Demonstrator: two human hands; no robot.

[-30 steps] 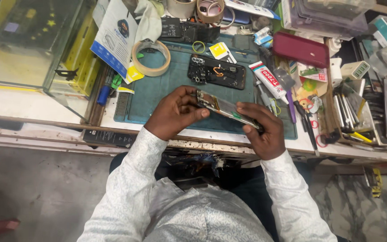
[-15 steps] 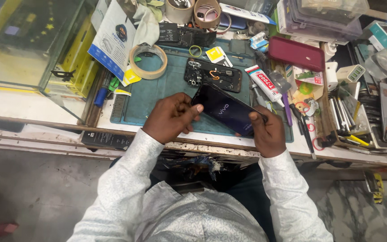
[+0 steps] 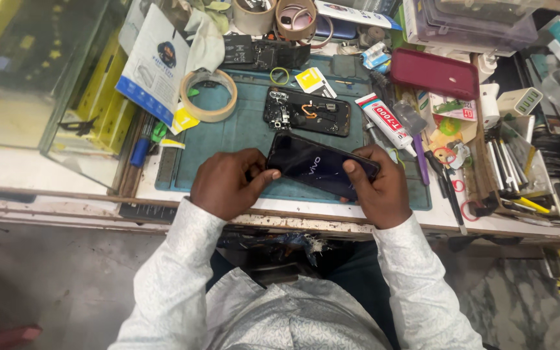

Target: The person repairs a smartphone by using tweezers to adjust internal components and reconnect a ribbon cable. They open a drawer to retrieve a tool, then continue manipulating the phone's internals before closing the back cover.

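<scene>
Right now both hands hold a dark phone between them, just above the near edge of a teal mat on the cluttered surface. The left hand has its grip pinching the phone's left end, thumb tip pressed against the edge and the other fingers curled beside it. The right hand has its grip closed on the phone's right end, thumb lying on the dark screen and fingers wrapped behind. The phone is tilted, its left end a little farther away than its right, with the screen facing up.

Just beyond the phone, on the mat, lies an opened phone body with its inner parts showing. To the left on the mat rests a roll of tape, and farther left a white and blue packet leans against a glass case. To the right of the opened phone body lies a white glue tube, and beyond it a dark red case. At the far edge stand two round cups side by side. Tools and pens crowd the right side of the surface. The person wears a pale patterned shirt with long sleeves.
</scene>
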